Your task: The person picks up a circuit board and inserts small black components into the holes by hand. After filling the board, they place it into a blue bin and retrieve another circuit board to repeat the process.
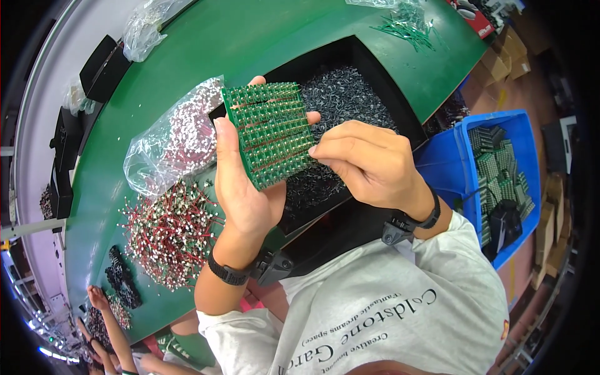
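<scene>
A green circuit board panel [269, 134], with rows of small parts along it, is tilted up over a black tray [409, 119]. My left hand [240, 181] is closed around it, thumb on the left edge and fingertips showing past the far and right edges. At the panel's right edge my right hand [372, 159] is closed in a pinch, thumb and forefinger together against the board. Whatever may lie between those fingertips is too small to make out. Many small dark parts [347, 94] fill the tray beneath both hands.
Left of my hands lie a clear bag [147, 165] of white-ended wires and a heap of red wires with white connectors [169, 234]. A blue bin [465, 172] of circuit boards stands at the right. Green strips [409, 31] lie far back. Another person's hand [97, 297] is at lower left.
</scene>
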A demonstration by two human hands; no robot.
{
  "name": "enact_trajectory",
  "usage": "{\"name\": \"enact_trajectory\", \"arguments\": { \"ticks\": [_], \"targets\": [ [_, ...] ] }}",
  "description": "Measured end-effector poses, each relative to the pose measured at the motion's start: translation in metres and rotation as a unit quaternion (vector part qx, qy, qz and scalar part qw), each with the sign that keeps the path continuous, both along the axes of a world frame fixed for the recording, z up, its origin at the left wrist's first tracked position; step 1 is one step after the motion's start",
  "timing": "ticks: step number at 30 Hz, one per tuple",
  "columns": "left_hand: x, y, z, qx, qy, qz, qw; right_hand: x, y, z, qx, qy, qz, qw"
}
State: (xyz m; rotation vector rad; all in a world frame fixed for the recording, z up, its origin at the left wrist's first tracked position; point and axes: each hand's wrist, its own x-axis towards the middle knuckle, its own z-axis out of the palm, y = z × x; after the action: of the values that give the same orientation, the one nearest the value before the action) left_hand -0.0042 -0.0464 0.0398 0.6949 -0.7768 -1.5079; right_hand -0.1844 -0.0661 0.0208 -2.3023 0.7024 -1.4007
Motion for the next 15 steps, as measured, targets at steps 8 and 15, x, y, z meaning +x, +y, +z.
{"name": "enact_trajectory", "arguments": {
  "ticks": [8, 15],
  "targets": [
    [-0.003, 0.002, 0.003, -0.015, 0.013, 0.015, 1.000, 0.006, 0.002, 0.012, -0.010, -0.012, 0.004, 1.000],
    [-0.005, 0.003, 0.000, -0.030, -0.047, 0.001, 0.998, 0.007, 0.002, 0.005, -0.031, 0.004, 0.023, 0.999]
  ]
}}
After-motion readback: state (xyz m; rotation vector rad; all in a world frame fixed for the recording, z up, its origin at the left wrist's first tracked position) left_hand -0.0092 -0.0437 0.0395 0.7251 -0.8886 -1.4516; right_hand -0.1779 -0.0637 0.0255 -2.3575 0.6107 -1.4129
